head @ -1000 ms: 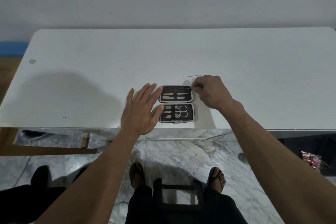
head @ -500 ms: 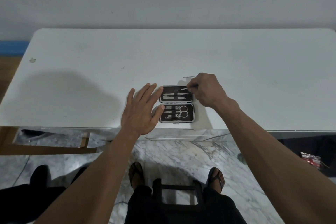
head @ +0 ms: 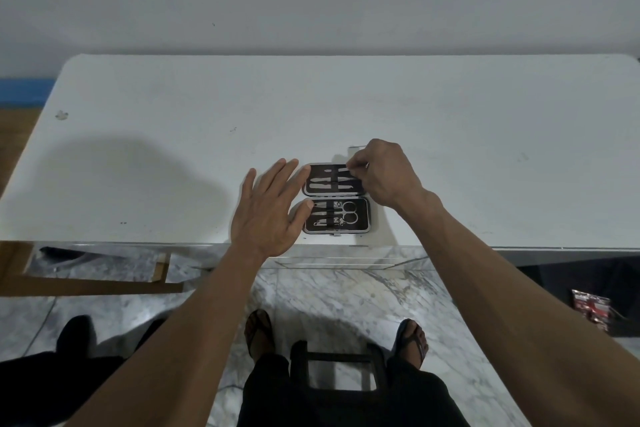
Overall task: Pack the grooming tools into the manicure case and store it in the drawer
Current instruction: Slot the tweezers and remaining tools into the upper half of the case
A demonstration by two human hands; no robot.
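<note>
A black manicure case lies open near the front edge of the white table. Its near half holds small scissors and other metal tools; its far half holds several flat tools. My left hand lies flat with fingers spread, its fingertips on the case's left edge. My right hand is over the far half's right end, fingers pinched on a thin metal tool there. A thin metal pick lies on the table just beyond that hand, mostly hidden.
A wall stands behind the table. Under the front edge is a mirrored drawer front. A wooden frame sits low at the left. My feet in sandals and a black stool are on the marble floor. A red packet lies at the right.
My right hand has moved left over the far half of the case with its pinched tool. It now covers most of the thin pick on the table. My left hand has stayed still.
</note>
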